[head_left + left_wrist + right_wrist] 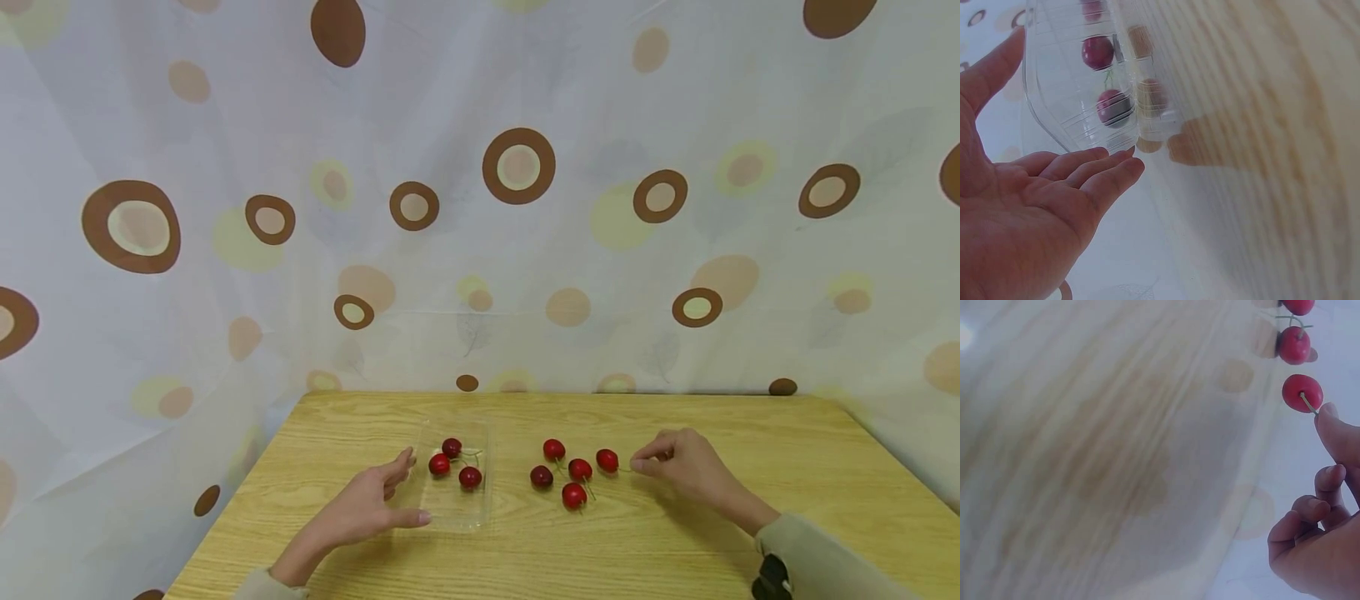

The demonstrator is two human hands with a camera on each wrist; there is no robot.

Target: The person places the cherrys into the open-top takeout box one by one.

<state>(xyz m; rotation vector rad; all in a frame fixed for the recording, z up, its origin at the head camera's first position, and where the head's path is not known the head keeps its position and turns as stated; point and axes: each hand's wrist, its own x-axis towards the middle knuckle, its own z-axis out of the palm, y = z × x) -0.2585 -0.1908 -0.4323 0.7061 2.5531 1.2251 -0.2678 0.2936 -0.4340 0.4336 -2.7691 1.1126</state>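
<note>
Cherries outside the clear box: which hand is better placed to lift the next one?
Probably the right hand: it pinches the stem of the nearest loose cherry. The left hand is across the clear box from the other loose cherries.

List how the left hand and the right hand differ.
The left hand is open, its thumb spread from the fingers; the right hand has its fingers curled.
The left hand is beside the clear box, gripping nothing; the right hand pinches the stem of a red cherry.
Both hands are bare and come out of light-colored sleeves.
</note>
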